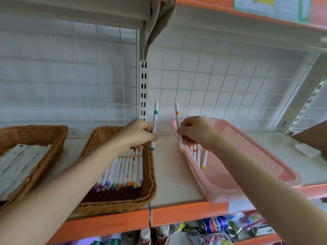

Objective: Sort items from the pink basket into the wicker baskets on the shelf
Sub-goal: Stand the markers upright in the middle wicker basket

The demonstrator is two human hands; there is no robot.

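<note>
My left hand grips a white marker with a teal band, held upright above the right edge of the middle wicker basket. That basket holds a row of several white markers with coloured tips. My right hand pinches a white marker with an orange band, upright over the left rim of the pink basket. A few markers lie inside the pink basket near my right hand.
A second wicker basket at the far left holds flat pale packets. The shelf has an orange front edge. A wire grid backs it. Cans and packets crowd the shelf below. A cardboard box stands far right.
</note>
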